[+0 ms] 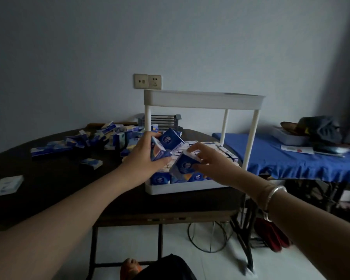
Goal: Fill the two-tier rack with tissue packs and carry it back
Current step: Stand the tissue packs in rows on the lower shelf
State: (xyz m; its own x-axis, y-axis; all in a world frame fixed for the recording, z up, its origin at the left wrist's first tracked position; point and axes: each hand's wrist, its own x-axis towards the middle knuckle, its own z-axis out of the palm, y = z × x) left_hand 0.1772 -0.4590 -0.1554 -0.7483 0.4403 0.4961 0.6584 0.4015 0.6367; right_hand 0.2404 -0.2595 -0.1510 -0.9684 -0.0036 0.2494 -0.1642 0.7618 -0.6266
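L hand (144, 156) grips glossy blue-white boxy tissue packs (166, 146); R hand (208, 161) pinches one pack (185, 164) over white plastic two-tier rack (202, 100). Print illegible.

We see left hand (144, 156) gripping tissue packs (166, 145); right hand (208, 162) pinches one pack (185, 164) over the rack's lower tier (182, 187).

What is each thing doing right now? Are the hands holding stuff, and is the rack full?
Left hand: grips a few packs.
Right hand: pinches one pack over the bottom tier.
Rack: upright on the table.
Bottom tier: nearly full of packs.
Top tier: contents hidden from here.
Loose packs: scattered on the table, not yet loaded.
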